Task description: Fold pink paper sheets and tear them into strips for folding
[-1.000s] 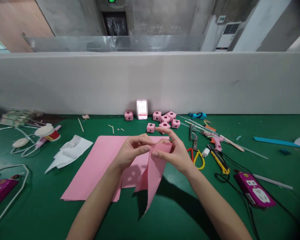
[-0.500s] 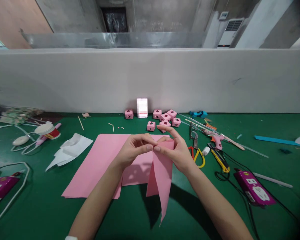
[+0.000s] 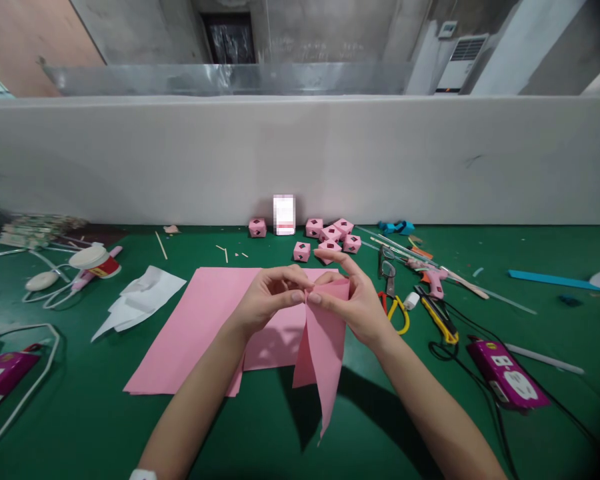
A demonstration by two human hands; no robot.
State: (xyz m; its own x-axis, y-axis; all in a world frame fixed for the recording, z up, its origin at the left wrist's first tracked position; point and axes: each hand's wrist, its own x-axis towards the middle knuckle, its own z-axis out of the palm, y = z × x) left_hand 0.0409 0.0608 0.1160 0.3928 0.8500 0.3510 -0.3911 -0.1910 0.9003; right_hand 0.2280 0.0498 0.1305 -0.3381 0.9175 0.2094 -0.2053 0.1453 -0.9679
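Between my two hands hangs a folded sheet of pink paper (image 3: 330, 340), its lower point dangling above the green table. My left hand (image 3: 275, 293) is closed in a pinch at the upper left corner of the fold. Thumb and fingers of my right hand (image 3: 353, 297) grip the paper's top edge, and its index finger reaches out over it. The two thumbs almost meet at the fold. Beneath and to the left lies a stack of flat pink sheets (image 3: 190, 333). Several small pink paper cubes (image 3: 331, 233) with dark diamond holes sit behind my hands.
A phone (image 3: 285, 215) leans on the white partition (image 3: 180, 160). Scissors (image 3: 397, 313), a utility knife (image 3: 440, 317), a pink glue gun (image 3: 435, 280) and a purple power strip (image 3: 507, 373) with black cords lie right. Crumpled white paper (image 3: 140, 300) and a paper cup (image 3: 97, 260) lie left.
Almost nothing differs. The hanging tip of the folded pink paper has shifted up very slightly, while both hands keep their pinch at the same place.
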